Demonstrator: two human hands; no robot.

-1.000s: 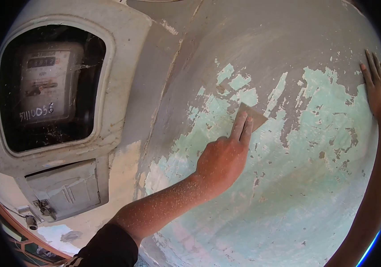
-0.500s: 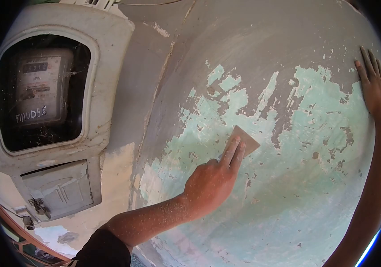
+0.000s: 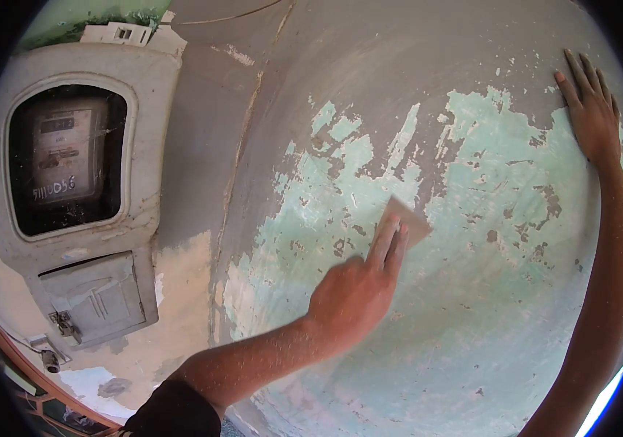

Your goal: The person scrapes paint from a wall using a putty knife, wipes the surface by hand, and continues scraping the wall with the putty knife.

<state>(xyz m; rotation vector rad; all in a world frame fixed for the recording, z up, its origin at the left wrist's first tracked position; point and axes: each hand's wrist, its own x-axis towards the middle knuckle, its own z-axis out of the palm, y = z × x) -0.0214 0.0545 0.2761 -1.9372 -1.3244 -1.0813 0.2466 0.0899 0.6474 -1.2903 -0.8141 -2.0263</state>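
My left hand (image 3: 353, 295) is closed around a putty scraper, with two fingers stretched along its flat, squarish blade (image 3: 415, 224). The handle is hidden in my palm. The blade lies against a wall (image 3: 471, 313) covered in pale green paint, with jagged grey bare patches above it. High on the right, my right hand (image 3: 594, 116) rests flat on the grey part of the wall, its fingers apart and holding nothing.
At left, a grey meter box (image 3: 144, 146) with a dark window juts from the wall. Below the window is a small latched door (image 3: 93, 298). A crack (image 3: 242, 160) runs down the wall between box and green paint. A pipe end (image 3: 50, 361) sticks out at lower left.
The view has shifted, so the wall and my right hand appear further left. Against the wall, the scraper in my left hand has moved slightly right.
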